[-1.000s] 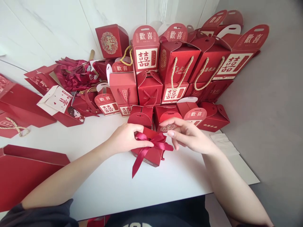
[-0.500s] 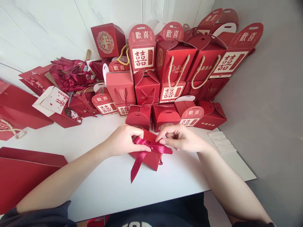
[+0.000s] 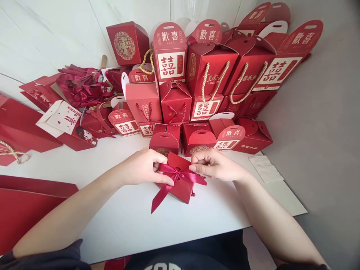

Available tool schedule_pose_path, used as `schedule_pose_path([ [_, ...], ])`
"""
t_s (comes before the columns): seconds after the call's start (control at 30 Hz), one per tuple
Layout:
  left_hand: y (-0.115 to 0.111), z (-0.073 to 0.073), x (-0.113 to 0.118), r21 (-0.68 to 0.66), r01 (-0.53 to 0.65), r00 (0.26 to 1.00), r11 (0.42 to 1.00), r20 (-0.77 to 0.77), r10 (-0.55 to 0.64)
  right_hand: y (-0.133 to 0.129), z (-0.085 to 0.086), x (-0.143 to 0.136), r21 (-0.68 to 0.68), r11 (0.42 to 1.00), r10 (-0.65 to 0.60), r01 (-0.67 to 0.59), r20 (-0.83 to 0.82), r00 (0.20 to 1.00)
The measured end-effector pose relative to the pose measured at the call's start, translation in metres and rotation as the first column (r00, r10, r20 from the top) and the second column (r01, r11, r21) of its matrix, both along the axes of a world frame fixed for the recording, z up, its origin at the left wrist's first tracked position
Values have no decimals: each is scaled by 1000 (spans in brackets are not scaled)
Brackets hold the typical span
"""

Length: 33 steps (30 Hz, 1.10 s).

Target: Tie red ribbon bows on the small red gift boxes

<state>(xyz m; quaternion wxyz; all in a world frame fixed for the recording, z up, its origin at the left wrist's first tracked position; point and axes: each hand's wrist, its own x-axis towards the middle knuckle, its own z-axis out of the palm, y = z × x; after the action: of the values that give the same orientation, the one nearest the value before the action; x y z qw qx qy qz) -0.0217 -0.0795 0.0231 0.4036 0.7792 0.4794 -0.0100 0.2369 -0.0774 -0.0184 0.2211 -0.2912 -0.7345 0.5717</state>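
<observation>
A small red box [image 3: 183,189] rests on the white table just in front of me. Across its top lies a dark pink satin ribbon [image 3: 163,197], knotted in the middle, with one pointed tail hanging to the lower left. On the left of the knot, my left hand [image 3: 143,167] is closed on a ribbon loop, thumb below and fingers above. My right hand [image 3: 218,165] pinches the ribbon on the right of the knot, its fingers curled. A red cord end shows at the box's right side.
Stacked red gift boxes [image 3: 168,107] stand behind the hands. A ribbon pile [image 3: 81,88] and an envelope-topped box [image 3: 63,120] are at the left. A large red bag [image 3: 30,210] lies near left; white tissues [image 3: 266,168] lie at the right.
The knot looks tighter and the bow more spread. My left hand has shifted slightly left, and my right fingers have closed on the ribbon. The view has shifted a little.
</observation>
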Motion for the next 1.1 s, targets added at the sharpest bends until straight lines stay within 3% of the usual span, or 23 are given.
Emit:
schedule_pose_path([
  [0.57, 1, -1, 0, -46, -51, 999, 998, 16, 52, 5, -5, 2, -139, 990, 27, -32, -37, 999],
  [0.7, 2, 7, -6, -65, 3, 998, 998, 67, 1, 6, -2, 3, -117, 993, 14, -21, -66, 998],
  [0.8, 3, 25, -18, 24, 42, 999, 999, 31, -43, 6, 3, 5, -81, 994, -80, 72, -101, 992],
  [0.93, 0, 47, -31, 240, -10, 999, 971, -44, 21, 5, 9, 10, -7, 985, -174, 174, -109, 979],
  [1.0, -3, 51, -30, 312, 64, 997, 948, -52, -50, 5, 10, 12, 42, 983, -178, 180, -37, 983],
  [1.1, -6, 46, -21, 348, 251, 966, 903, -40, -254, 5, 9, 12, 90, 977, -199, 195, 31, 980],
])
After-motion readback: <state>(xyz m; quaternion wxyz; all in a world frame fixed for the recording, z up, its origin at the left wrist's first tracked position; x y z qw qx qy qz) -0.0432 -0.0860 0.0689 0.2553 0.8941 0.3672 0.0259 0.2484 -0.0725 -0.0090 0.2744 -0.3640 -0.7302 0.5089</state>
